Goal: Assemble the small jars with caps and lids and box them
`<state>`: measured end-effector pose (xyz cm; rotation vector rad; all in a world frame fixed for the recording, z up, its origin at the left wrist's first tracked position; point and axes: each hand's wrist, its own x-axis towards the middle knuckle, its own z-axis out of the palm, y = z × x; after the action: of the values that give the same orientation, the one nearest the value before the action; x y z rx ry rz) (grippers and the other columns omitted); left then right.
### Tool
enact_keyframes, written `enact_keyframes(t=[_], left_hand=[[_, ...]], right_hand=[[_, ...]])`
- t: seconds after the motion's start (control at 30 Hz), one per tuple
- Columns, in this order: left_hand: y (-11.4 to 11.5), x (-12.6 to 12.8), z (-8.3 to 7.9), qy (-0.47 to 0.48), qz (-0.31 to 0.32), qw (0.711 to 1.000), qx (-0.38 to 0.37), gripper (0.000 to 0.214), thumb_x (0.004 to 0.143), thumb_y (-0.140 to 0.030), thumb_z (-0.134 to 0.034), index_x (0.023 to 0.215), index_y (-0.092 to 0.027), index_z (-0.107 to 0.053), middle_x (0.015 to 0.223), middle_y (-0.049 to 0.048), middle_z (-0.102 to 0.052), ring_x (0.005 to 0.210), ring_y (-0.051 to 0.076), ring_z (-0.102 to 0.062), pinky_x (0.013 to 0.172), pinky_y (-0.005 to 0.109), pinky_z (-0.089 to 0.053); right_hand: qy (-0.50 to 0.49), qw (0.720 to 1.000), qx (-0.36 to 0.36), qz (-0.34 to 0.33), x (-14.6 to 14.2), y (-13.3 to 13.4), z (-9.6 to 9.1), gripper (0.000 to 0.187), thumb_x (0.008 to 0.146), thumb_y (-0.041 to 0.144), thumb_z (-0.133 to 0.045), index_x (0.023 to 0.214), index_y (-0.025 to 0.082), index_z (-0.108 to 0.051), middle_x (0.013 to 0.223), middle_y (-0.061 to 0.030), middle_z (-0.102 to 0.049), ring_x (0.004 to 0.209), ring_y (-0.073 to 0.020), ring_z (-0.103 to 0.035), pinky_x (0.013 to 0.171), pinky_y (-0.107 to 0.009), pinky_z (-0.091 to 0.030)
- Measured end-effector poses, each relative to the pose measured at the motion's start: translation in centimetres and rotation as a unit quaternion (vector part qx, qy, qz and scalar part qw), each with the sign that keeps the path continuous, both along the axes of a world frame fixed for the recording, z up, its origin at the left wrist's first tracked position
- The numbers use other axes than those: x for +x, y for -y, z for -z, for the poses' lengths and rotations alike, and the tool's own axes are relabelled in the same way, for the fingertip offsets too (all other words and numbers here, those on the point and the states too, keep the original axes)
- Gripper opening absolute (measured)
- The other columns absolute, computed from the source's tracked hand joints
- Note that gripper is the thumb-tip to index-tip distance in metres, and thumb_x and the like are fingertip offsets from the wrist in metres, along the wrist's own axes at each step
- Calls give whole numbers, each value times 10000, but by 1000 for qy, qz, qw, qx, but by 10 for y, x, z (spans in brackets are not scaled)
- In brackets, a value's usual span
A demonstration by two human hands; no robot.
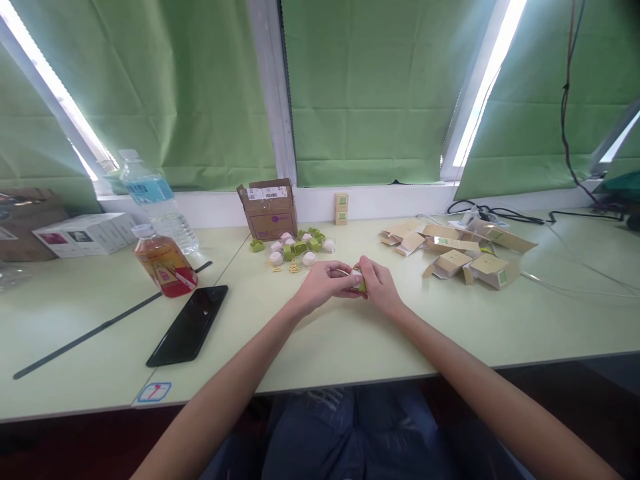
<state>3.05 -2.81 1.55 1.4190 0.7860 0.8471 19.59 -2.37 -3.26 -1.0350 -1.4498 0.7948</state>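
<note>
My left hand (pixel 327 285) and my right hand (pixel 377 283) meet above the table, closed together on a small white-and-green piece (pixel 357 273). Fingers cover most of that piece, so its exact kind cannot be made out. Just beyond my left hand lies a group of green moulded pieces (pixel 300 248) and round whitish-pink pieces (pixel 276 258). A few small yellow pieces (pixel 294 267) are in front of them. Behind the group stands an opened brown cardboard box (pixel 273 217).
Opened small cardboard boxes (pixel 450 262) are heaped at the right, near black cables (pixel 525 218). Two small boxes (pixel 341 209) are stacked by the wall. On the left are a phone (pixel 189 327), a drink bottle (pixel 165 263), a water bottle (pixel 160 203) and white boxes (pixel 83 235).
</note>
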Motion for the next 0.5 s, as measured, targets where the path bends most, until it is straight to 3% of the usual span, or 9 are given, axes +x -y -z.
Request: enact_keyframes(t=[0.13, 0.2, 0.27, 0.37, 0.5], left_hand=[[5, 9, 7, -29, -52, 996, 64, 408, 822, -438, -804, 1008, -135, -603, 849, 92, -760, 768, 227, -769, 819, 412, -645], [5, 10, 11, -82, -88, 980, 157, 418, 864, -460, -752, 1099, -160, -580, 841, 65, -740, 748, 205, -744, 744, 378, -636], [4, 9, 14, -145, -106, 946, 268, 441, 867, -482, -740, 1157, -188, -586, 915, 62, -716, 797, 199, -717, 700, 339, -615], [-2, 2, 17, -190, -70, 902, 380, 480, 837, -478, -774, 1215, -226, -619, 1061, 70, -663, 920, 204, -670, 718, 313, -602], [-6, -2, 17, -192, -38, 893, 405, 513, 826, -437, -800, 1276, -254, -637, 1064, 68, -628, 984, 218, -625, 731, 308, -608]], right_hand=[[-56, 998, -31, -17, -2, -3, -2, 572, 947, 709, -456, 691, 204, -539, 545, 20, -506, 437, -122, -471, 405, -254, -385], [-87, 994, -65, -31, -2, -3, -4, 570, 936, 707, -471, 668, 206, -524, 507, 25, -485, 404, -120, -448, 380, -256, -366], [-103, 989, -93, -45, -1, -3, -6, 568, 931, 699, -472, 651, 208, -525, 441, 39, -434, 354, -121, -412, 348, -260, -331], [-95, 987, -116, -58, 1, -2, -8, 580, 937, 686, -449, 654, 195, -575, 398, 33, -425, 317, -131, -403, 317, -271, -296], [-86, 987, -124, -58, 2, -3, -9, 605, 939, 684, -436, 643, 182, -598, 414, 9, -467, 318, -134, -417, 309, -280, -303]])
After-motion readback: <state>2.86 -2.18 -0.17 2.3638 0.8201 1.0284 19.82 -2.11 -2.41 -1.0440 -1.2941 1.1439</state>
